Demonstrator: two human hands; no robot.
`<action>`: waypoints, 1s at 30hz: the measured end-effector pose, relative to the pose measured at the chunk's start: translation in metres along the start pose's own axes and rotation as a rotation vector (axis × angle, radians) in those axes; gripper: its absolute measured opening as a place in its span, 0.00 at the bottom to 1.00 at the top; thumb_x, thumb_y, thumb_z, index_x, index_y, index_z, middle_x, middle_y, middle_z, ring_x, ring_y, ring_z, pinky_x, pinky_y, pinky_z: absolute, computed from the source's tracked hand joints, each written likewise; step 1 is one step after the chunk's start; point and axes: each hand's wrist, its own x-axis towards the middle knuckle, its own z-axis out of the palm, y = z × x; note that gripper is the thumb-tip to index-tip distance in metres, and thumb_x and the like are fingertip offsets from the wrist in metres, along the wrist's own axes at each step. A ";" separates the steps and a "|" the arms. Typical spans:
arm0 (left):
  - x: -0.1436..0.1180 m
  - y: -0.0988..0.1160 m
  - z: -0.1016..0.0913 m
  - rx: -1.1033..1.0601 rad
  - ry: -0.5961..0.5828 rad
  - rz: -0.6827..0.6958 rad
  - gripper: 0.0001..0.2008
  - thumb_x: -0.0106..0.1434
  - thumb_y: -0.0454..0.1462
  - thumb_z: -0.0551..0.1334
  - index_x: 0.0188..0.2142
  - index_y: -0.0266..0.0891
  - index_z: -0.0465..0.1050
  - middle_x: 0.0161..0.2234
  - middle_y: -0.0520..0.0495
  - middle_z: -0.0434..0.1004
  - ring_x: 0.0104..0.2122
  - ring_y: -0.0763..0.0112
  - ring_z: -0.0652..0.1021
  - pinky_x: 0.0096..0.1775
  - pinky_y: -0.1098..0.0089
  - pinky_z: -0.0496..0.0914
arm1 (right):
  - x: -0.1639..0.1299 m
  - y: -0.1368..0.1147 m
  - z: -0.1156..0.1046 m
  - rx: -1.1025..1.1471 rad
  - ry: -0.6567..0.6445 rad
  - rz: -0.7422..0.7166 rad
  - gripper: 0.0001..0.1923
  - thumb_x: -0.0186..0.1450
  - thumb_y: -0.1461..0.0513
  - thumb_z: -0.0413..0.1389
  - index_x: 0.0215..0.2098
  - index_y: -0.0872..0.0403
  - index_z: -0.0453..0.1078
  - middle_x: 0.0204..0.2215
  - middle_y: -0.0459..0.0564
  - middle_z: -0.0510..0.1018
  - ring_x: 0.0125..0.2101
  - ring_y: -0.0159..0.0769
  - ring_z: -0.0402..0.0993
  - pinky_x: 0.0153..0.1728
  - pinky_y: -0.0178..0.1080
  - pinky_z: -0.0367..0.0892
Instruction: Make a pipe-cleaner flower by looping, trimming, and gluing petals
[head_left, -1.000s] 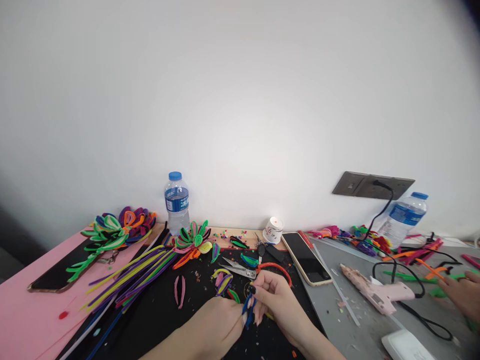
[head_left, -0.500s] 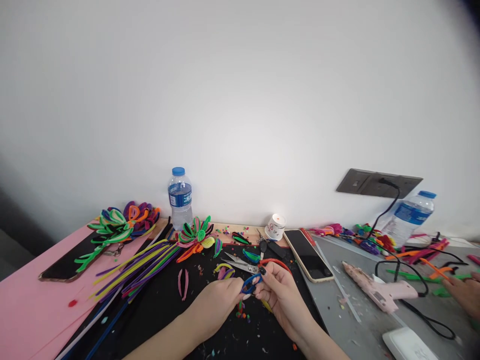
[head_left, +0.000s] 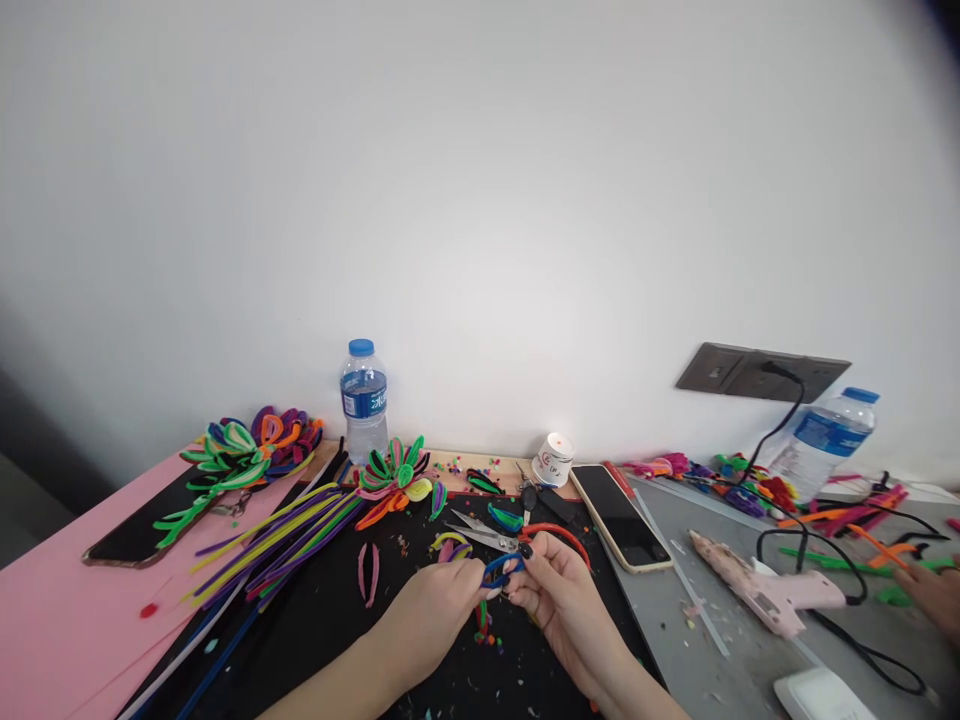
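A bent blue pipe cleaner [head_left: 501, 571] is pinched between my two hands above the black mat [head_left: 315, 620]. My left hand [head_left: 444, 612] closes on its left end, fingers curled in. At its right side the thumb and fingertips of my right hand [head_left: 559, 595] grip it. Just beyond my hands lie scissors [head_left: 491, 537] with red handles, blades parted and pointing left. Around them rest a green-and-blue pipe cleaner petal [head_left: 505, 517], a pink loop [head_left: 368, 574] and a yellow-purple piece [head_left: 450, 546]. A pipe cleaner flower [head_left: 394, 472] lies farther left.
Loose pipe cleaners [head_left: 285, 545] spread left, beside a phone [head_left: 142, 525]. A bottle [head_left: 364, 400] and paper cup [head_left: 553, 460] stand by the wall. Rightward are another phone [head_left: 624, 520], a glue gun [head_left: 772, 585] with a cord, and another person's hand [head_left: 930, 595].
The whole view has shifted slightly, so things appear a little lower and to the right. Both my hands keep hold of the blue pipe cleaner, with only a slight shift of the fingers.
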 end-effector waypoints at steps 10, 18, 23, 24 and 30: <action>0.001 0.000 -0.003 0.009 0.017 0.026 0.11 0.64 0.32 0.46 0.27 0.37 0.61 0.23 0.51 0.68 0.23 0.71 0.69 0.24 0.72 0.56 | 0.004 0.000 -0.004 -0.081 0.006 -0.021 0.13 0.55 0.59 0.60 0.22 0.57 0.61 0.19 0.47 0.74 0.20 0.28 0.71 0.22 0.29 0.66; 0.000 0.001 -0.009 -0.185 0.117 -0.013 0.09 0.65 0.34 0.46 0.33 0.38 0.63 0.31 0.50 0.69 0.30 0.71 0.69 0.31 0.74 0.62 | 0.002 -0.003 -0.004 -0.097 0.006 -0.068 0.12 0.57 0.60 0.59 0.23 0.57 0.61 0.18 0.46 0.73 0.19 0.26 0.70 0.22 0.28 0.65; -0.001 0.001 -0.009 -0.192 0.136 -0.027 0.12 0.65 0.35 0.44 0.30 0.38 0.63 0.29 0.49 0.67 0.29 0.72 0.69 0.31 0.73 0.63 | 0.002 -0.004 -0.003 -0.067 0.041 -0.031 0.13 0.53 0.60 0.61 0.23 0.56 0.61 0.19 0.46 0.74 0.21 0.29 0.73 0.24 0.29 0.67; -0.001 0.001 -0.008 -0.191 0.130 -0.018 0.13 0.65 0.35 0.44 0.30 0.38 0.63 0.29 0.49 0.67 0.29 0.72 0.69 0.31 0.73 0.63 | 0.003 -0.004 -0.003 -0.064 0.048 -0.026 0.13 0.53 0.60 0.62 0.23 0.56 0.61 0.19 0.46 0.74 0.21 0.29 0.73 0.24 0.30 0.67; -0.001 0.002 -0.006 -0.176 0.110 -0.014 0.13 0.65 0.35 0.43 0.30 0.38 0.63 0.28 0.49 0.67 0.28 0.71 0.69 0.31 0.73 0.63 | 0.004 -0.002 -0.004 -0.072 0.037 -0.027 0.13 0.53 0.59 0.61 0.23 0.56 0.61 0.20 0.48 0.75 0.21 0.30 0.74 0.24 0.30 0.68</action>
